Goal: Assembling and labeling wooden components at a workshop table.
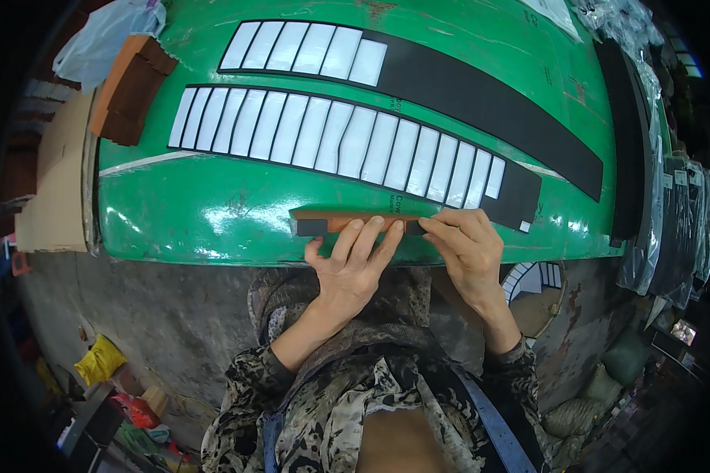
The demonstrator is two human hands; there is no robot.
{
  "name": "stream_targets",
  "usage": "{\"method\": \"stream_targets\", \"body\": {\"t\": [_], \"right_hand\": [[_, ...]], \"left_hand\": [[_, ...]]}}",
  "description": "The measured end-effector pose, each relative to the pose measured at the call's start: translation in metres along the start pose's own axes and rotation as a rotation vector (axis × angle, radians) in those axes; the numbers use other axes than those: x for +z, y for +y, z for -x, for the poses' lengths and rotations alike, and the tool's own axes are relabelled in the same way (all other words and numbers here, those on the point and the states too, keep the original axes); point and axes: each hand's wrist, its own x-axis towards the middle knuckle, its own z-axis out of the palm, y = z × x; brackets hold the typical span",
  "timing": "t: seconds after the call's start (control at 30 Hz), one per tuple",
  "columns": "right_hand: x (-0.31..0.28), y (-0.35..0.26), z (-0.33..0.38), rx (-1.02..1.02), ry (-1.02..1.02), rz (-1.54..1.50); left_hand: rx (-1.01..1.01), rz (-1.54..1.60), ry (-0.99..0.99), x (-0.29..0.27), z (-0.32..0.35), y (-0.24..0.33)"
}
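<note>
The brown strip (pixel 338 224) runs left-to-right on the surface (pixel 229 205). Left fingers (pixel 362 239) spread on it; right fingers (pixel 443 229) pinch its right-hand black patch (pixel 412 227).

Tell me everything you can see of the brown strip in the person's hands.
The brown strip is long, narrow and reddish-brown, with a dark, nearly black patch toward its left end and another dark area toward its right. Its exact material is unclear. It runs roughly left to right at the near edge of the green table; whether it rests there or is slightly raised is unclear. The left hand touches its middle; the right hand pinches its right end, partly hiding it.
</note>
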Motion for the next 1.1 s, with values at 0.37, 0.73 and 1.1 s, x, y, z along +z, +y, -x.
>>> {"method": "stream_targets", "body": {"t": [0.37,0.73,1.1], "right_hand": [[0.003,0.000,0.003,0.022,-0.003,-0.008],[0.003,0.011,0.033,0.284,0.063,-0.201],[0.034,0.003,0.043,0.022,0.157,0.206]], "left_hand": [[0.007,0.005,0.013,0.001,0.001,0.001],[0.016,-0.008,0.000,0.004,-0.001,0.000],[0.059,-0.089,-0.015,-0.002,-0.006,0.005]]}}
